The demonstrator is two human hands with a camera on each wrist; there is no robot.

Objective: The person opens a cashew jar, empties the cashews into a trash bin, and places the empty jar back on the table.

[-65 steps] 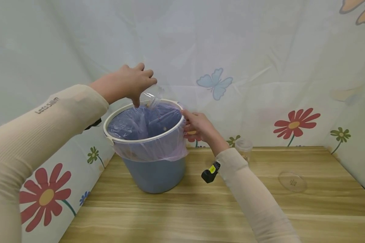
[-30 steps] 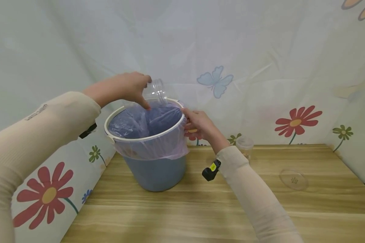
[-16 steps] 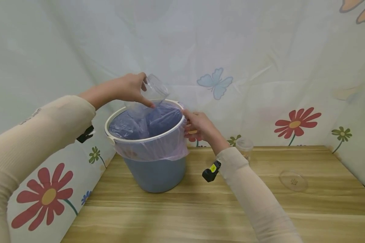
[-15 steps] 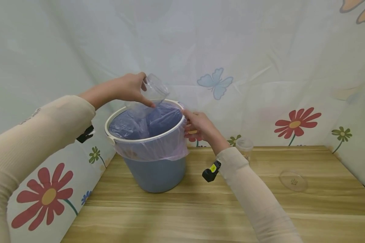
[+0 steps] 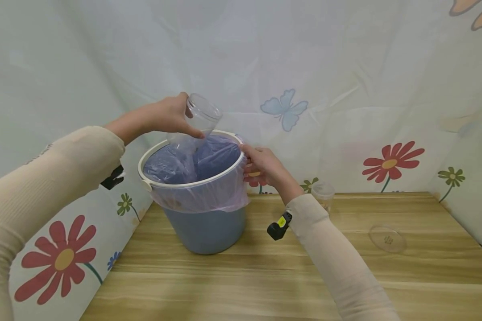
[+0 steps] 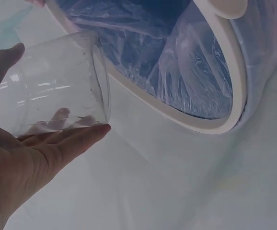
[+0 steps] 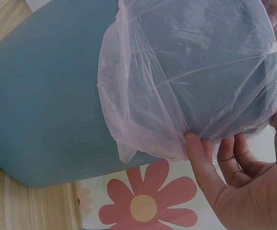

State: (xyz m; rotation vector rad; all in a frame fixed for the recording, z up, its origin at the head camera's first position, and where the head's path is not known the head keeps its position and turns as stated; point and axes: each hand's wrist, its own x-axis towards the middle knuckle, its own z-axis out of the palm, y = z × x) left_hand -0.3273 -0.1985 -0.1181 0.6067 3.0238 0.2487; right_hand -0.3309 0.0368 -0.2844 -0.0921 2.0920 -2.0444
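My left hand holds a clear plastic jar tilted over the bin's opening, thumb on one side and fingers on the other. Small dark specks cling inside the jar in the left wrist view. A blue-grey trash bin with a cream rim stands on the table, lined with a thin pink bag folded over the outside. My right hand grips the bin's right rim, thumb on top and fingers against the liner. The right wrist view shows those fingertips on the bag.
A second clear container, with something brownish low inside, stands near the back edge behind my right forearm. A clear round lid lies flat on the wooden table to the right. Flower-printed white sheeting hangs behind and at both sides.
The jar was tipped into the bin; my left hand has since turned it, so its near end now points up and right. My right hand and the bin have stayed put.
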